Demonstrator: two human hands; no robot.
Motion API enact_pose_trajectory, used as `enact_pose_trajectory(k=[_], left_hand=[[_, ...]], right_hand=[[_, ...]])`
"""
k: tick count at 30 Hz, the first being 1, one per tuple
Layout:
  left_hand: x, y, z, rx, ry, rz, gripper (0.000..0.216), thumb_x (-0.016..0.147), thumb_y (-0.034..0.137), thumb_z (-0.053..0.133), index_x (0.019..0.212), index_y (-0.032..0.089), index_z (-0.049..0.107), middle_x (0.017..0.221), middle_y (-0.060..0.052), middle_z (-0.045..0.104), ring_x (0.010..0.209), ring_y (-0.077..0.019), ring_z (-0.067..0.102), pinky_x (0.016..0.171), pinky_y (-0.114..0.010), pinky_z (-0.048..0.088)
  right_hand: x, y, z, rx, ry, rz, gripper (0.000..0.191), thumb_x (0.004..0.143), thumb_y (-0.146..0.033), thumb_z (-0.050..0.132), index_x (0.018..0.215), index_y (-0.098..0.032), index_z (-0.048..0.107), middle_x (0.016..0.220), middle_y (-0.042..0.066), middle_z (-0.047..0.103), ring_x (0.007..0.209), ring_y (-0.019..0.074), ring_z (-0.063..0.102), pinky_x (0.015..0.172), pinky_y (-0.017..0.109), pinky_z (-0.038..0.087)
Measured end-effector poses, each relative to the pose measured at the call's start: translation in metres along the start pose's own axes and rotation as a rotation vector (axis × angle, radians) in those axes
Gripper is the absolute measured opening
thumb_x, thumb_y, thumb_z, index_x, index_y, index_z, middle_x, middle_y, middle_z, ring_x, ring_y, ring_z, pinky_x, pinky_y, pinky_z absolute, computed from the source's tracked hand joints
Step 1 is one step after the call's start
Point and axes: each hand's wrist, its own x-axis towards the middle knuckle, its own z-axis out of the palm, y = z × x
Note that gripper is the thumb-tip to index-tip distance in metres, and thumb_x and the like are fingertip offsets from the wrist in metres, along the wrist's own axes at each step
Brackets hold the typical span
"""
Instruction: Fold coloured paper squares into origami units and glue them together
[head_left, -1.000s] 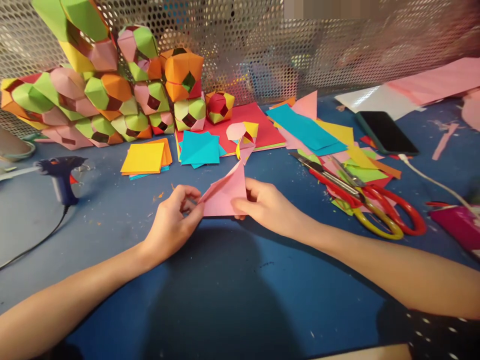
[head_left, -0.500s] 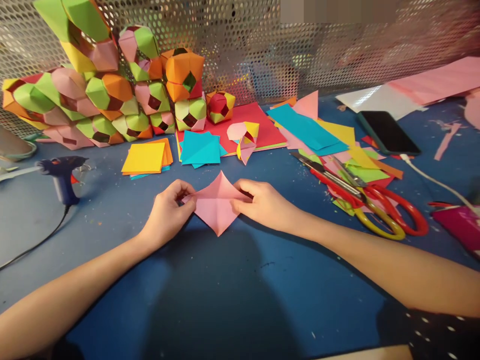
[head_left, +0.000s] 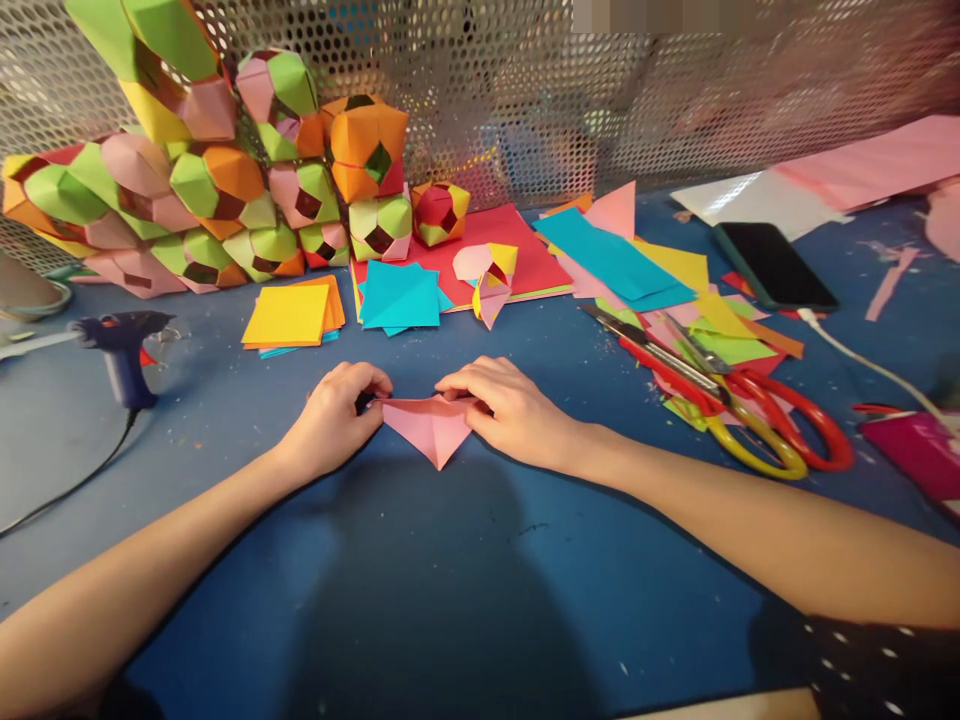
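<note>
Between my hands is a pink square of origami paper (head_left: 433,425), its far half bent down so that a triangle pointing toward me shows. My left hand (head_left: 336,415) pinches the paper's left corner between thumb and fingers. On the other side my right hand (head_left: 517,412) grips the right corner, its index finger reaching over the far edge. Just beyond lie a stack of blue paper squares (head_left: 401,296), a stack of yellow and orange squares (head_left: 289,315) and a partly joined pink and yellow folded piece (head_left: 491,285).
Folded paper balls (head_left: 217,190) are piled at the back left against a perforated metal screen (head_left: 480,90). A glue gun (head_left: 124,350) with its cord lies left. To the right are scissors (head_left: 750,415) on paper scraps, a phone (head_left: 772,265) with a cable, and a magenta pouch (head_left: 911,450).
The pink paper's far corner, which stood up before, has been folded over toward me. My right hand's fingers have moved inward along the far edge.
</note>
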Motion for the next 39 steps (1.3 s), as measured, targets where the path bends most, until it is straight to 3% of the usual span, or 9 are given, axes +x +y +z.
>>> enact_pose_trajectory(k=[6,11,15,20,39], left_hand=[[0.003,-0.003,-0.004,0.048,-0.061,0.149,0.014,0.078,0.008,0.047,0.078,0.018,0.057,0.08,-0.001,0.061,0.079,-0.0157,0.051,0.074,-0.031,0.042],[0.007,-0.009,-0.014,0.055,-0.149,0.2,0.014,0.077,0.01,0.046,0.078,0.018,0.058,0.08,-0.002,0.061,0.078,-0.0151,0.052,0.074,-0.029,0.043],[0.01,-0.013,-0.022,0.047,-0.214,0.257,0.016,0.079,0.011,0.044,0.078,0.017,0.059,0.081,-0.003,0.061,0.081,-0.0152,0.054,0.077,-0.029,0.044],[0.011,-0.016,-0.024,0.047,-0.25,0.297,0.017,0.081,0.011,0.044,0.08,0.018,0.06,0.084,-0.003,0.061,0.082,-0.015,0.054,0.077,-0.028,0.043],[0.011,-0.018,-0.025,0.079,-0.279,0.359,0.02,0.084,0.012,0.043,0.086,0.018,0.061,0.087,-0.006,0.06,0.085,-0.0165,0.054,0.08,-0.031,0.043]], right_hand=[[-0.001,0.0,0.001,-0.134,-0.006,-0.093,0.024,0.088,-0.015,0.049,0.109,-0.017,0.06,0.092,0.007,0.064,0.084,0.019,0.052,0.073,0.033,0.037],[-0.002,0.002,0.001,-0.207,-0.004,-0.212,0.023,0.091,-0.014,0.045,0.096,-0.019,0.067,0.091,0.007,0.065,0.085,0.0186,0.052,0.073,0.033,0.036],[-0.002,0.001,0.001,-0.226,0.008,-0.305,0.025,0.092,-0.014,0.042,0.102,-0.017,0.064,0.104,0.006,0.067,0.094,0.0182,0.053,0.078,0.033,0.037],[-0.001,0.0,-0.002,-0.281,0.009,-0.407,0.027,0.093,-0.011,0.04,0.099,-0.018,0.065,0.102,0.003,0.069,0.092,0.0168,0.054,0.079,0.033,0.036],[0.001,-0.001,-0.004,-0.337,-0.017,-0.449,0.03,0.092,-0.009,0.038,0.09,-0.018,0.067,0.099,0.002,0.07,0.09,0.016,0.056,0.077,0.032,0.037]])
